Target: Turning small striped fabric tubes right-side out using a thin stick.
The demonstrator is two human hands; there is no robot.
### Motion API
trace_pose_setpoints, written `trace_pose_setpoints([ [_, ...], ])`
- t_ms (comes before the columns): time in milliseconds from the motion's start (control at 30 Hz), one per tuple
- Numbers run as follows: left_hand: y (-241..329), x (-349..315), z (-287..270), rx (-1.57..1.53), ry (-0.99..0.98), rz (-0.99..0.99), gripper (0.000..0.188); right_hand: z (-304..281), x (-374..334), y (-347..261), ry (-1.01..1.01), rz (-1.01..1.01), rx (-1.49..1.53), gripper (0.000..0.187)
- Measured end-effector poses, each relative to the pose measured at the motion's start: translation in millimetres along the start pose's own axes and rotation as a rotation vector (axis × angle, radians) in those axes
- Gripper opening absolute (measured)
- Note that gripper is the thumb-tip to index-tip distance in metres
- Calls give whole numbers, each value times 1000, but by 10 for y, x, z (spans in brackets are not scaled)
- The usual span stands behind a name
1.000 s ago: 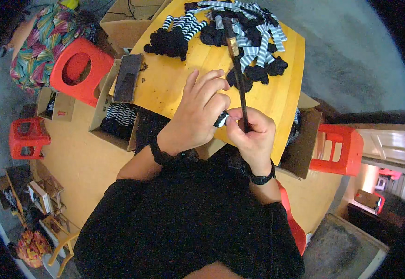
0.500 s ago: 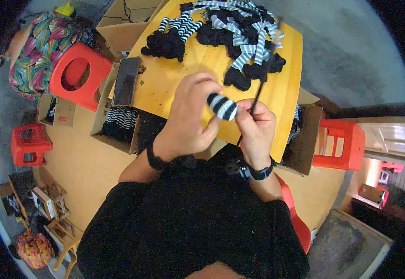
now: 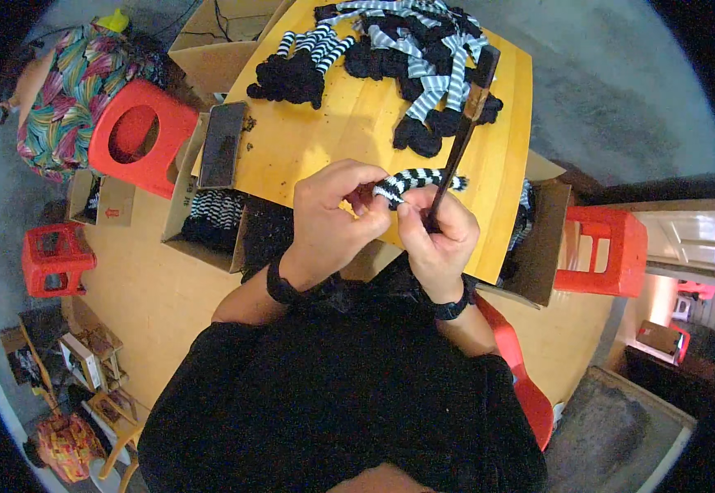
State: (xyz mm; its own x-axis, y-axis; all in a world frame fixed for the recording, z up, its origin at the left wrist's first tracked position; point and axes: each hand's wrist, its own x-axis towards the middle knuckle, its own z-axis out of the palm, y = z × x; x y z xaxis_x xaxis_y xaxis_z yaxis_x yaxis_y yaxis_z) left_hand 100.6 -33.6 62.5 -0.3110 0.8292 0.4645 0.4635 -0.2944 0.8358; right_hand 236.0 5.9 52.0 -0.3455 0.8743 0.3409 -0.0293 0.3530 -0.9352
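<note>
Mid-frame | left hand point(image 3: 334, 212) pinched on striped knit point(image 3: 413, 178) | right hand point(image 3: 441, 240) clamped round dark tool point(image 3: 465, 130), also touching knit

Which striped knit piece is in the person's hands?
The black-and-white piece between the left hand and right hand; other striped pieces lie on the table or in boxes.

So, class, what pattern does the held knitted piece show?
The knitted piece has black and white stripes: head view.
</note>
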Motion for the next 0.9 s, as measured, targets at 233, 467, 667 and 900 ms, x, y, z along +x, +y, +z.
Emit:
trace_pose_setpoints([
  [233, -125, 7, 15, -694, -104, -430, 12, 25, 31, 146, 21, 181, 303, 2],
  [467, -208, 111, -96, -1062, -343, -629, 10, -11, 65, 35, 31, 185, 196, 2],
  [667, -177, 123, -23, 10, -87, 225, 29, -34, 101, 92, 66, 488, 533, 7],
  [900, -227, 1, 69, -509, -203, -160, 39, -3, 112, 45, -33, 466, 595, 8],
])
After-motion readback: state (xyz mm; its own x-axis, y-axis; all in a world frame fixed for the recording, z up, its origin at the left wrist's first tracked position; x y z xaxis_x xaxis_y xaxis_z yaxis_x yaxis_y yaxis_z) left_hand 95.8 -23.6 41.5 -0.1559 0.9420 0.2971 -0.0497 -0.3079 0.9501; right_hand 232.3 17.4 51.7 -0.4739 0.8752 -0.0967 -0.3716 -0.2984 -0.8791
